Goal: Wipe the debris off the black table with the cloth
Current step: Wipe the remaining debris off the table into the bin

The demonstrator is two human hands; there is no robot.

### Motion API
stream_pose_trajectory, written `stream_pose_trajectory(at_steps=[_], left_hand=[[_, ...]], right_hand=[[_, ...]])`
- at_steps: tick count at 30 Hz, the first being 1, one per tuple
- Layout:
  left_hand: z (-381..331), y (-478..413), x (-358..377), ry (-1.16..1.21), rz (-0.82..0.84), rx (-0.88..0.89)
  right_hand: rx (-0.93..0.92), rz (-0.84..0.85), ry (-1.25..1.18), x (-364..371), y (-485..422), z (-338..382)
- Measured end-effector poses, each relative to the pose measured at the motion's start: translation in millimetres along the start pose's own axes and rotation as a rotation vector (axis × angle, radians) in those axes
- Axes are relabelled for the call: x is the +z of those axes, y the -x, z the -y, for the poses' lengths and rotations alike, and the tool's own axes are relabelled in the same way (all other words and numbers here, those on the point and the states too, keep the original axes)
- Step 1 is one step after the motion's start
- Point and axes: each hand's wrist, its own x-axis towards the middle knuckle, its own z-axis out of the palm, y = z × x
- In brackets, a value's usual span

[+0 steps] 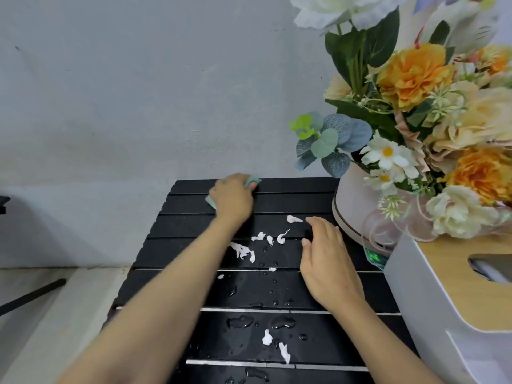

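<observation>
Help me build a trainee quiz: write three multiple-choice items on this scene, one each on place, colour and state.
1. Where is the cloth? A on a chair; B under the left hand at the table's far end; C in a bucket.
2. What colour are the scraps? A red; B black; C white.
3. How is the right hand? A open, holding nothing; B gripping a bottle; C in a fist.
Key: 1 B, green cloth peeks out from under that hand; 2 C, they show white against the black table; 3 A, it is spread and empty.
</observation>
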Motion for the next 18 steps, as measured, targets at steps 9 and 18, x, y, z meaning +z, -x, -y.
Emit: stream_pose_trajectory(at_steps=[9, 18], left_hand=[[-60.0, 16.9, 5.9, -0.102, 0.365, 0.503], [69.8, -9.2, -40.0, -0.179, -0.008, -0.383]], right_hand=[[0.03, -0.031, -0.039, -0.6, -0.7, -4.6], [0.013, -0.026, -0.035, 2.7, 0.6, -5.1]])
